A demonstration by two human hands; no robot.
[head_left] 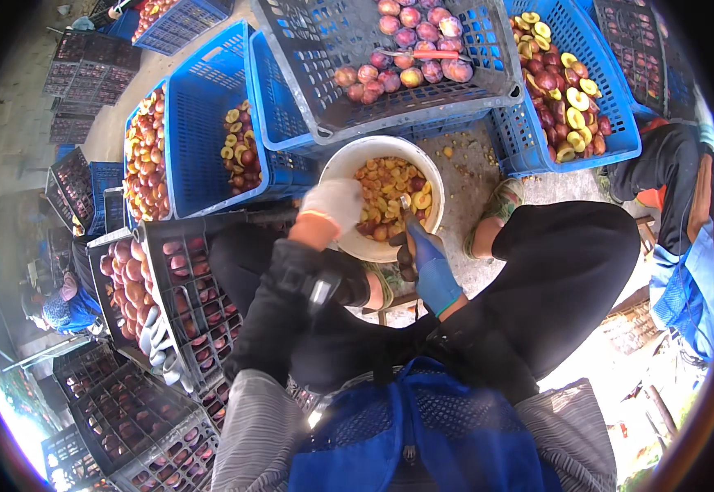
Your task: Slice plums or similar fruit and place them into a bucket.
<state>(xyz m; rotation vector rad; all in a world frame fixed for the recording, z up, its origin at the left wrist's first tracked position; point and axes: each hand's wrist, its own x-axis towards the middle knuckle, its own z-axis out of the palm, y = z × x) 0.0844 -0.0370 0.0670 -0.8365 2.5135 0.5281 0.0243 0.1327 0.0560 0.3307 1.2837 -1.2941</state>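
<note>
Plum halves over the white bucket

Plum [407, 252], dark and small, sits pinched in the right hand [432, 264], which wears a blue glove and hovers at the near rim of the bucket [349, 160]. A short knife [406, 205] seems to rise from the same hand, though its blade is blurred and hard to trace. The left hand [334, 205], in a pale glove, rests curled on the bucket's left rim; what it grips, if anything, I cannot tell. Inside the bucket lie cut yellow-fleshed pieces. Beyond it stands a grey crate [324, 49] of whole reddish plums, tilted on blue crates [201, 107]. To the right another blue crate [611, 139] holds halved fruit. At the left, black trays [178, 271] carry rows of halves, face up. Another person's sleeve [685, 287] shows at the right edge.
</note>
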